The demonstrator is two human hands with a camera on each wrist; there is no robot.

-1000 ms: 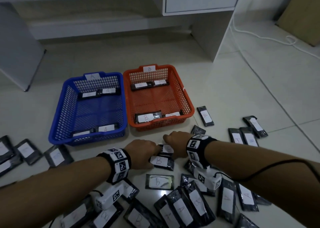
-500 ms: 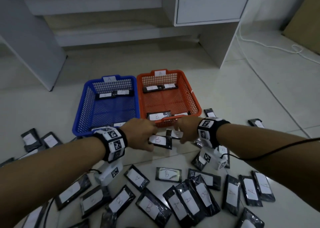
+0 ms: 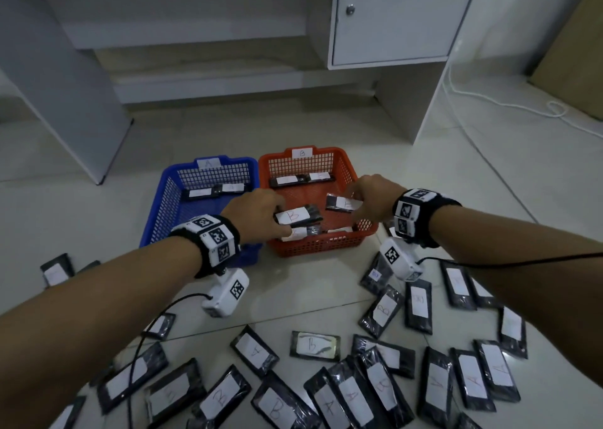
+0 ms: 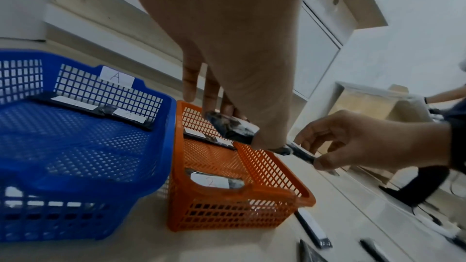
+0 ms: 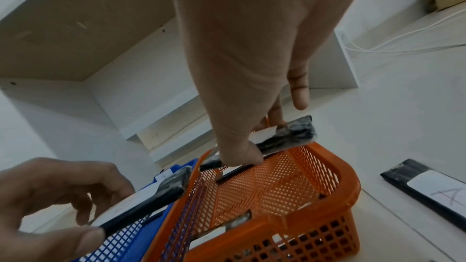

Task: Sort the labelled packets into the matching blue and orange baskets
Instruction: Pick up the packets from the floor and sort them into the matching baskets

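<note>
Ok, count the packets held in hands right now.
2: left hand pinches a B packet, right hand pinches a second packet, both above the orange basket.

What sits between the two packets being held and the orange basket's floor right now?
In the head view, open air over bare orange mesh lies under the right hand's packet; the left hand's packet hangs just over packets lying at the orange basket's near wall.

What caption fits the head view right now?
Both hands, left hand and right hand, each hold a B packet over the orange basket, beside the blue basket.
</note>
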